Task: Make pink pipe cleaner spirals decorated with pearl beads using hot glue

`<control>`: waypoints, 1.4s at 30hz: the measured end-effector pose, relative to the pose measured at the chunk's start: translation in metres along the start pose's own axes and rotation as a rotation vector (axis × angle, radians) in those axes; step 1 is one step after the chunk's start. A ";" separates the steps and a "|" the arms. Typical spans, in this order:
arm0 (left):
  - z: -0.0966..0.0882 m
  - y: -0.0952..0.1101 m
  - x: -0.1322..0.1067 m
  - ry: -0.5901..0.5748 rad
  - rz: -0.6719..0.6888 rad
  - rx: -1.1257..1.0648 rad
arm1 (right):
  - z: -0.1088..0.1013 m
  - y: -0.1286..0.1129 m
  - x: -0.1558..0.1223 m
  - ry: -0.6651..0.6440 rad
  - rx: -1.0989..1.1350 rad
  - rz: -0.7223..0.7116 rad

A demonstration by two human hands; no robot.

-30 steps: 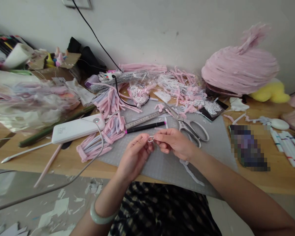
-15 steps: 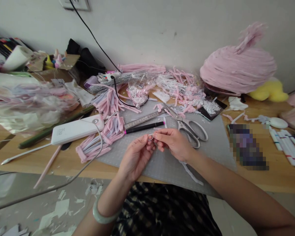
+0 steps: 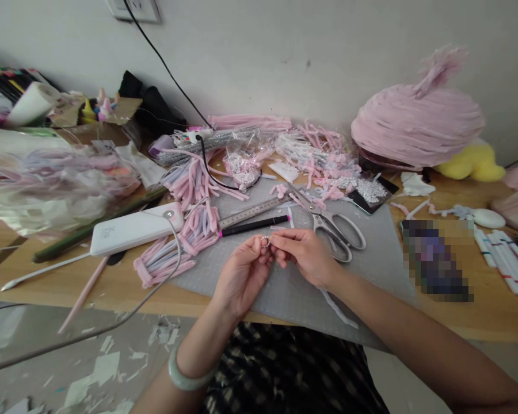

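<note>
A small ring of silvery beads point(image 3: 265, 242) is pinched between my two hands, above the grey cutting mat point(image 3: 371, 264). My left hand point(image 3: 244, 267) grips its left side with thumb and forefinger. On its right side, the fingertips of my right hand point(image 3: 304, 252) are closed on it as well. Just beyond my hands lie a black marker point(image 3: 255, 225), a steel ruler point(image 3: 254, 211) and grey-handled scissors point(image 3: 328, 221). A pale fuzzy strip point(image 3: 339, 309) lies partly under my right forearm.
Bundles of pink and lilac fuzzy stems point(image 3: 166, 261) and a white power bank point(image 3: 136, 228) with a cable lie left. Bags of beads point(image 3: 243, 167) are behind. Rightward are a pixelated phone point(image 3: 435, 259), white markers point(image 3: 507, 261) and a pink yarn-like dome point(image 3: 418, 126).
Both hands keep hold of the bead ring in nearly the same place. The view has shifted slightly; nothing on the table has visibly moved.
</note>
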State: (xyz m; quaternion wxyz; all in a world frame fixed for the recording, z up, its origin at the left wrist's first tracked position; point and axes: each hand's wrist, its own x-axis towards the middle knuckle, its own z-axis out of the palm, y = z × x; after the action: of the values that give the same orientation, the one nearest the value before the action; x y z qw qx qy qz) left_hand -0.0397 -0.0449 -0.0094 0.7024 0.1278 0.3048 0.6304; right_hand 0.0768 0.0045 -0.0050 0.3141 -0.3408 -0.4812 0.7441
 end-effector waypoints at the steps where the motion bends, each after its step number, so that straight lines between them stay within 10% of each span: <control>1: 0.000 -0.001 0.001 -0.002 -0.001 0.000 | 0.000 0.001 0.000 0.002 0.000 -0.007; 13: 0.001 0.008 0.003 0.001 -0.091 0.077 | -0.002 -0.015 -0.001 0.089 0.046 0.019; 21: -0.002 0.013 -0.001 0.020 0.259 0.728 | -0.001 -0.015 -0.001 0.087 -0.014 0.039; 33: 0.014 0.047 0.023 -0.257 0.256 1.435 | -0.013 -0.019 0.001 0.020 -0.324 -0.105; 42: 0.019 0.042 0.059 -0.378 0.065 1.262 | -0.024 -0.043 0.005 0.109 -0.645 -0.097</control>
State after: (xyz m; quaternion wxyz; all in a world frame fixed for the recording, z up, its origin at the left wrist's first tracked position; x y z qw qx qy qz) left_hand -0.0611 0.0231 0.0134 0.5147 0.6327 0.4831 0.3185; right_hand 0.0988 0.0350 0.0266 0.2501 -0.4388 -0.6902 0.5182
